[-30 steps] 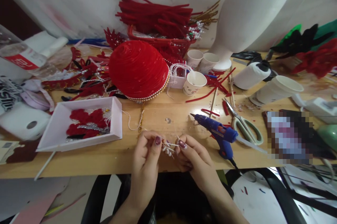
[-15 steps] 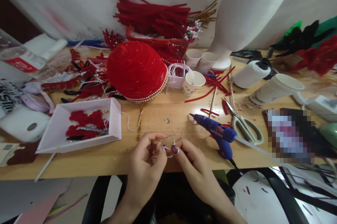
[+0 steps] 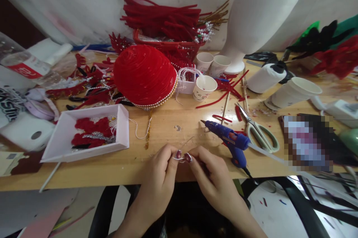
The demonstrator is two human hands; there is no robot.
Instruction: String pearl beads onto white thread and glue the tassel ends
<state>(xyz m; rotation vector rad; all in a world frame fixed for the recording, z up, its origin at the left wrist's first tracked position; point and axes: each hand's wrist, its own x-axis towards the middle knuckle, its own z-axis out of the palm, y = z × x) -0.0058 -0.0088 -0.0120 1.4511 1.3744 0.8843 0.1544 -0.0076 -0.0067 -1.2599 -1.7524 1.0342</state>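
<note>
My left hand [image 3: 161, 171] and my right hand [image 3: 208, 169] meet at the table's front edge, their fingertips nearly touching. Both are closed in a pinch on a thin white thread [image 3: 177, 158]. A fine strand [image 3: 188, 141] sticks up from between the fingers; whether it belongs to the same thread I cannot tell. The curled fingers hide the rest. To the right of my right hand lies a blue hot glue gun [image 3: 228, 137] with its nozzle pointing left. Beyond my hands stands a red cord-wrapped dome [image 3: 144, 75] edged with beads.
At left a white box [image 3: 123, 130] holds red pieces and beads. On the right are scissors [image 3: 258, 131], a phone [image 3: 304, 143], a thread spool [image 3: 267, 78] and a paper cup [image 3: 293, 94]. Behind stand a white head form [image 3: 260, 18] and a red basket [image 3: 167, 47] of red stems.
My fingertips have drawn closer together and slightly lower. The loop of thread between them looks smaller, and the fine strand now sticks up to the right. The view has shifted slightly.
</note>
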